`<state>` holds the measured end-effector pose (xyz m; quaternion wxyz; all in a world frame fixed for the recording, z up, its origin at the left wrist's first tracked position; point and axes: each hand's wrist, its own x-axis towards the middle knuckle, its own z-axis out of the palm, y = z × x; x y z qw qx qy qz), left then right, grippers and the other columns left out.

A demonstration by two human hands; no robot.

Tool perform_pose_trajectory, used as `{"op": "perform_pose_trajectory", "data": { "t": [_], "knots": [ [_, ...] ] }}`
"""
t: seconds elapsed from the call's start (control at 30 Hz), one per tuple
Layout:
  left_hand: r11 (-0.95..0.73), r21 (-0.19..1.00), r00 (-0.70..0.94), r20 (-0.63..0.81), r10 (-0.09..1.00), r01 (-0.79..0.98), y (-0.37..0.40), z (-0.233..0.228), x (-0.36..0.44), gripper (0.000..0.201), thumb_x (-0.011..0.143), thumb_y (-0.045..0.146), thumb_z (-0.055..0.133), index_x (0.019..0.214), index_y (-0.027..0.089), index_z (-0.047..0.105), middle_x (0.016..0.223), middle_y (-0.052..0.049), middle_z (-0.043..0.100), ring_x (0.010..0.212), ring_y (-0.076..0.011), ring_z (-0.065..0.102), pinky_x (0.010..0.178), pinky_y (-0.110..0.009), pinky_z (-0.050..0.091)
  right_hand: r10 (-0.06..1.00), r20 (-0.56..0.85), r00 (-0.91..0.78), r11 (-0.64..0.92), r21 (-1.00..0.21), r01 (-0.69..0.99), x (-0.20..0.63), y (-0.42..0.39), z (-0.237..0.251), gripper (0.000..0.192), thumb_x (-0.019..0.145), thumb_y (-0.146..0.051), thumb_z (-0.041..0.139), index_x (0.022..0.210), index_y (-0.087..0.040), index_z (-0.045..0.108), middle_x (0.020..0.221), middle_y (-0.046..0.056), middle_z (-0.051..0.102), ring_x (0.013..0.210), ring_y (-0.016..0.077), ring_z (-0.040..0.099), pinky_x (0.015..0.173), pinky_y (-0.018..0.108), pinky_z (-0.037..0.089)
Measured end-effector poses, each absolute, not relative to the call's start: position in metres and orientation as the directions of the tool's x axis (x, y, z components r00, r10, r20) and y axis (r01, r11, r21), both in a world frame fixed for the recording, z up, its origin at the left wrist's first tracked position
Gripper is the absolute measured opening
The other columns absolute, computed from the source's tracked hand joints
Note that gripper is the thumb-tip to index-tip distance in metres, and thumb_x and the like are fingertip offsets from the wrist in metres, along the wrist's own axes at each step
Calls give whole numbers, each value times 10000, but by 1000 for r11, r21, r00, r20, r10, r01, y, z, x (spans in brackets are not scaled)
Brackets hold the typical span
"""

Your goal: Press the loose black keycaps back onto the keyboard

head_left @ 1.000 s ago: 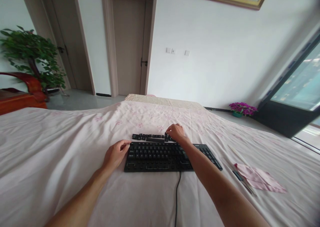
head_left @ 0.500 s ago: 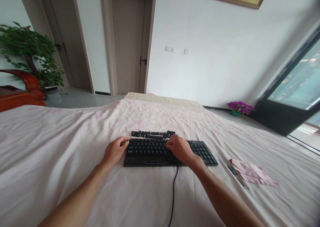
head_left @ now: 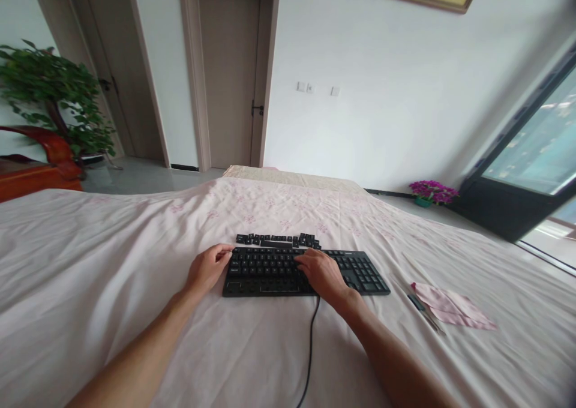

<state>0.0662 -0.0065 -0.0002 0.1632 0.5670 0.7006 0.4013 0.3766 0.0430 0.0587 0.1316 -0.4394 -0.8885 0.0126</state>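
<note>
A black keyboard [head_left: 258,270] lies on the bedsheet, with its bottom rows on the left stripped of keycaps. My left hand [head_left: 208,270] is closed at its upper left corner, thumb and fingertips pinching the edge. Bent over the keys right of the middle is my right hand [head_left: 320,271], its fingers drawn together and touching the keyboard. Whatever sits under those fingertips is hidden. Behind the keyboard, loose black keycaps [head_left: 307,240] stand in a row, with a long spacebar [head_left: 276,244] among them.
A black cable [head_left: 310,354] runs from the keyboard toward me. To the right lie a pink cloth [head_left: 454,307] and a slim tool with a dark handle [head_left: 416,302]. The pale flowered sheet [head_left: 252,360] is wrinkled.
My right hand has shifted slightly left and flattened, with its fingers reaching further out over the keys. More loose keycaps show behind it. The left hand stays at the corner.
</note>
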Motion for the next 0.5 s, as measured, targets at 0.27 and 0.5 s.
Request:
{"op": "perform_pose_trajectory", "data": {
  "t": [0.27,0.5],
  "knots": [
    [60,733,-310,211,927,678,-8,1,67,290,834,401,491,1025,280,673,1006,8,729,917,-182,668,829,-249,491,799,238,-553,598,-206,775,385,46,57,261,931,-300,475,1070,-273,693,973,22,657,900,153,612,796,229,428],
    [84,730,-328,198,924,678,-6,-1,67,295,825,398,497,1026,278,677,977,3,733,912,-188,669,827,-252,492,795,234,-560,603,-204,772,399,32,61,258,927,-317,488,1052,-288,711,917,16,649,864,147,604,762,230,429]
  ]
}}
